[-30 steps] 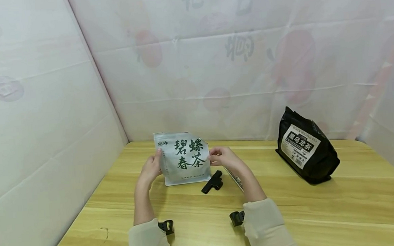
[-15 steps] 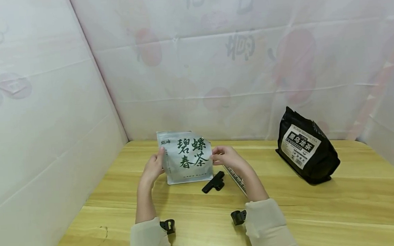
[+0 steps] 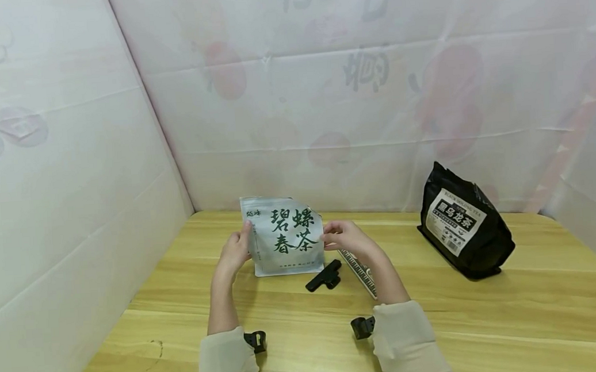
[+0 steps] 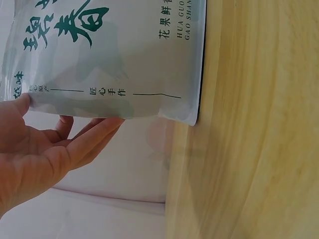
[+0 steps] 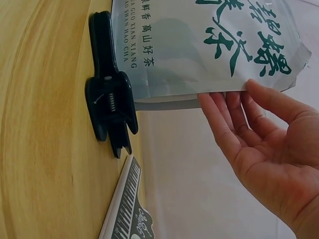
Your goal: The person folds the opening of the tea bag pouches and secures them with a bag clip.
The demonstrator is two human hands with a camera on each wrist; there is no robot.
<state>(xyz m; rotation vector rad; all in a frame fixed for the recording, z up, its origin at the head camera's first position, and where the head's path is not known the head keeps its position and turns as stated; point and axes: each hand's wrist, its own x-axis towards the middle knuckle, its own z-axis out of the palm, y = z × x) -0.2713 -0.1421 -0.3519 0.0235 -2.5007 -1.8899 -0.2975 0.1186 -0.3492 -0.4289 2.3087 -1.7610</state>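
Observation:
A pale silver-green tea bag (image 3: pixel 288 258) with large dark green characters stands upright on the table, its top right corner cut away at a slant. My left hand (image 3: pixel 235 251) holds its left side edge, thumb on the front and fingers behind, as the left wrist view shows. On the opposite edge my right hand (image 3: pixel 347 237) pinches the bag, the thumb (image 5: pixel 271 99) at the front edge and the other fingers reaching behind. A black spring clip (image 3: pixel 325 276) lies on the table just in front of the bag's lower right corner.
Right of the clip lies a flat white item with black piano-key markings (image 3: pixel 360 274), partly behind the right forearm. A black oolong tea bag (image 3: pixel 464 226) leans at the right of the wooden table (image 3: pixel 298 336). Printed fabric walls (image 3: pixel 273 124) enclose the left and back.
The pale tea bag and both hands have shifted slightly to the right and a little farther back. The grip on both edges stays the same. More of the piano-key item shows.

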